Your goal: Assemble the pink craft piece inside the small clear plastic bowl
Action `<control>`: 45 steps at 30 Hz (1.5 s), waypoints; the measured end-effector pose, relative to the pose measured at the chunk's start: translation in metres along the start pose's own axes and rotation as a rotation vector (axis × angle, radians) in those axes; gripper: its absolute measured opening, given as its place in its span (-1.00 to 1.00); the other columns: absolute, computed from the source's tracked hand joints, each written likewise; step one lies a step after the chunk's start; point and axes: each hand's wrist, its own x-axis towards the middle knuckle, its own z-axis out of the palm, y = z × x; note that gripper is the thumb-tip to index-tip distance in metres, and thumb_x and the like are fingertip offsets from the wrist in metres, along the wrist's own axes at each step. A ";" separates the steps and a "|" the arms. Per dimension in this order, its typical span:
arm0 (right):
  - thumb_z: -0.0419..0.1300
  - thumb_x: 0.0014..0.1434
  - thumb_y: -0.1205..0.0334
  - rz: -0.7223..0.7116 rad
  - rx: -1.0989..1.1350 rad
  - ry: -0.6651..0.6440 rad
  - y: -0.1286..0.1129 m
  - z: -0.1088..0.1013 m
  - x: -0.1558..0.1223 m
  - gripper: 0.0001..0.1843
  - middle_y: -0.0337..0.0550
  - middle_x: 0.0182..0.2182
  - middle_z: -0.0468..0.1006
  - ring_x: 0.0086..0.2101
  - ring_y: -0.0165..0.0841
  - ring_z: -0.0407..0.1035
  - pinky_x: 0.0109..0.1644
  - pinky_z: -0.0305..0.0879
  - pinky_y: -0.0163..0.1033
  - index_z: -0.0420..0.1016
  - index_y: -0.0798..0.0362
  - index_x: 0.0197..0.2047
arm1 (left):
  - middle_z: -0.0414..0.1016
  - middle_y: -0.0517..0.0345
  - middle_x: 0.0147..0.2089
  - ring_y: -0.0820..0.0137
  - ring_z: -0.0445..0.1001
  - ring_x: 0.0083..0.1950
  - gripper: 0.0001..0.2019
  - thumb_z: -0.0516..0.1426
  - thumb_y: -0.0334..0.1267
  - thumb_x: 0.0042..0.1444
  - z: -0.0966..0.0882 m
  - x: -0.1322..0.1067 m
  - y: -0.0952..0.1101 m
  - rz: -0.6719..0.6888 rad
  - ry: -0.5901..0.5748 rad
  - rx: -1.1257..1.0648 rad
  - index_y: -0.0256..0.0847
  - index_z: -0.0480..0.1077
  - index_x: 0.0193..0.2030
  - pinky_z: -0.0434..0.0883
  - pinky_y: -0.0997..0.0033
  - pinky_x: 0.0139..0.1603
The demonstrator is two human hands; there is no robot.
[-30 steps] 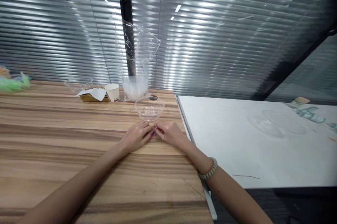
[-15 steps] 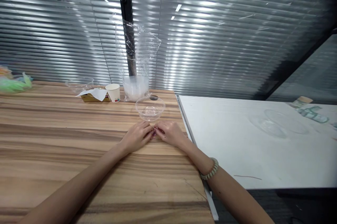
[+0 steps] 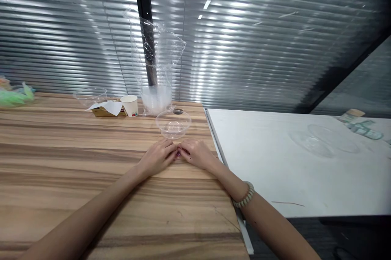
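Observation:
My left hand (image 3: 158,156) and my right hand (image 3: 195,154) meet low over the wooden table, fingertips nearly touching. Both are closed in a pinch around a small dark reddish-purple piece (image 3: 179,152). Most of it is hidden by the fingers, so its kind cannot be made out. Just beyond my fingertips stands a clear plastic bowl (image 3: 173,130), with nothing visible in it. A beaded bracelet circles my right wrist.
Behind stand a paper cup (image 3: 130,106), a small box with white tissue (image 3: 109,110), another clear bowl (image 3: 90,96) and stacked bowls in a plastic bag (image 3: 157,99). Clear lids (image 3: 311,145) lie on the white table (image 3: 259,162); a gap separates the tables.
My hands stay together at the same spot, with only slight finger movement. The whole view has shifted slightly; the bowls and cup have not moved on the table.

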 end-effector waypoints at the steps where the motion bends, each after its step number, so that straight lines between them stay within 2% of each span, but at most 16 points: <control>1: 0.11 0.17 0.39 0.000 -0.006 -0.005 0.000 0.000 0.000 -0.89 -0.18 -0.42 0.53 -0.41 -0.38 0.37 -0.38 0.11 -0.32 0.42 0.08 -0.37 | 0.44 0.03 -0.23 0.30 0.39 -0.17 -0.82 -0.02 -0.33 0.24 0.000 0.000 0.000 0.000 0.002 0.001 -0.23 0.39 -0.17 0.34 0.34 -0.17; 9: 0.10 0.19 0.39 0.001 0.014 -0.024 0.000 0.000 0.000 -0.89 -0.16 -0.39 0.54 -0.39 -0.38 0.38 -0.35 0.13 -0.32 0.44 0.09 -0.34 | 0.44 0.03 -0.26 0.29 0.38 -0.20 -0.82 -0.02 -0.34 0.24 -0.001 0.000 0.002 -0.008 0.001 0.009 -0.25 0.40 -0.23 0.33 0.33 -0.19; 36: 0.10 0.19 0.40 0.013 0.037 -0.034 -0.003 -0.003 0.001 -0.88 -0.15 -0.37 0.56 -0.37 -0.36 0.41 -0.34 0.17 -0.32 0.46 0.10 -0.31 | 0.46 0.01 -0.17 0.27 0.40 -0.08 -0.79 -0.01 -0.35 0.21 0.000 0.000 0.001 -0.012 0.014 -0.033 -0.20 0.39 -0.09 0.37 0.27 -0.05; 45: 0.10 0.18 0.40 0.001 0.021 -0.014 -0.002 -0.002 0.000 -0.88 -0.15 -0.41 0.55 -0.40 -0.37 0.39 -0.36 0.16 -0.32 0.46 0.10 -0.32 | 0.46 0.01 -0.16 0.27 0.40 -0.07 -0.80 -0.01 -0.36 0.21 -0.001 0.000 0.001 -0.009 0.011 -0.027 -0.20 0.39 -0.10 0.36 0.27 -0.06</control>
